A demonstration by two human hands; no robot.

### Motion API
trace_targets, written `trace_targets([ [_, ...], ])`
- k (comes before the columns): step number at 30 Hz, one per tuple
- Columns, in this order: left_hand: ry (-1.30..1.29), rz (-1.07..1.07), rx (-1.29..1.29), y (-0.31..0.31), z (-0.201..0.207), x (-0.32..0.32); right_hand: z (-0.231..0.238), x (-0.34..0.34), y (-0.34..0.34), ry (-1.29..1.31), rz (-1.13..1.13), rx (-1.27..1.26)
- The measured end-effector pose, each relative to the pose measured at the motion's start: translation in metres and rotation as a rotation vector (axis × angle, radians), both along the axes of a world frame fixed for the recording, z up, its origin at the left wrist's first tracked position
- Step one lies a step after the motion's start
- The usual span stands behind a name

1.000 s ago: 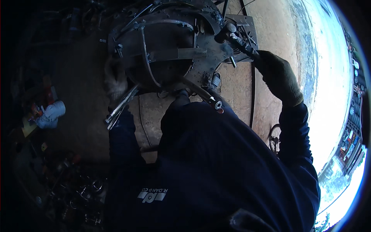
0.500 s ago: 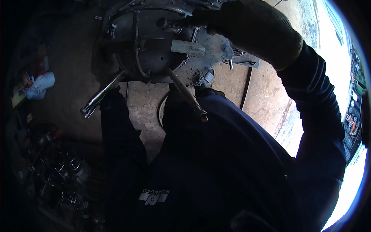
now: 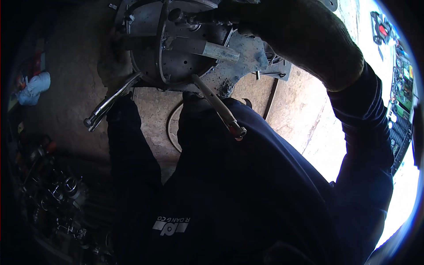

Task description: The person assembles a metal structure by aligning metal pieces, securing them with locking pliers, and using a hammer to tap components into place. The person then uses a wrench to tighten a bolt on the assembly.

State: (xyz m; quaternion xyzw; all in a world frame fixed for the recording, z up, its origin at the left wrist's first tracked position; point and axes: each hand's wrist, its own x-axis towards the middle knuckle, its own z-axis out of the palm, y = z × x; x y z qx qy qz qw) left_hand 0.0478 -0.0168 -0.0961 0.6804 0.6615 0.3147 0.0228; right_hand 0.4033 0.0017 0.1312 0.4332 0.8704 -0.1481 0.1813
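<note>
My right hand [image 3: 304, 42], in a thick work glove, is closed round the handle of a hammer [image 3: 176, 16], whose round head hangs over a dark steel plate [image 3: 176, 66]. In deep shadow at the plate's left side, my gloved left hand [image 3: 112, 64] is closed on the dark end of a flat bar [image 3: 221, 52]. The bar lies across the plate and its pale end points right. A curved metal strip [image 3: 159, 39] rises over the plate. Shiny locking pliers [image 3: 110, 100] grip the near left rim; a second, duller clamp [image 3: 218, 104] juts toward me from the near rim.
A rough grey metal sheet [image 3: 247, 57] extends right of the plate. Below lies a ring [image 3: 170, 128] on the brown floor. At left are a pale blue bundle [image 3: 34, 88] and a heap of metal parts [image 3: 66, 190]. Bright light falls on the right.
The view has shifted, so the plate sits higher. The hammer head is a little further left and up, over the curved strip. The flat bar has slid slightly right against the plate.
</note>
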Motion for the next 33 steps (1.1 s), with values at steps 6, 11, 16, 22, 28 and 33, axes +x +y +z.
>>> trace_targets([
  [6, -0.082, -0.023, 0.104, 0.001, 0.000, 0.007, -0.040, 0.045, -0.022, 0.054, 0.245, 0.357],
  [11, -0.106, 0.031, 0.013, -0.001, 0.011, 0.014, 0.009, 0.008, -0.018, -0.016, 0.020, 0.114],
  [16, -0.106, 0.011, 0.045, -0.001, 0.004, 0.005, -0.012, 0.026, -0.018, 0.065, 0.045, 0.129],
  [22, -0.081, 0.009, 0.023, -0.007, -0.001, 0.002, -0.030, 0.045, -0.015, 0.213, 0.126, 0.253],
  [28, -0.176, 0.002, -0.018, -0.001, 0.009, 0.012, 0.002, 0.087, -0.023, 0.496, -0.188, -0.011],
  [33, -0.247, -0.028, -0.076, -0.003, 0.013, 0.014, -0.019, 0.089, -0.017, 0.567, -0.784, 0.030],
])
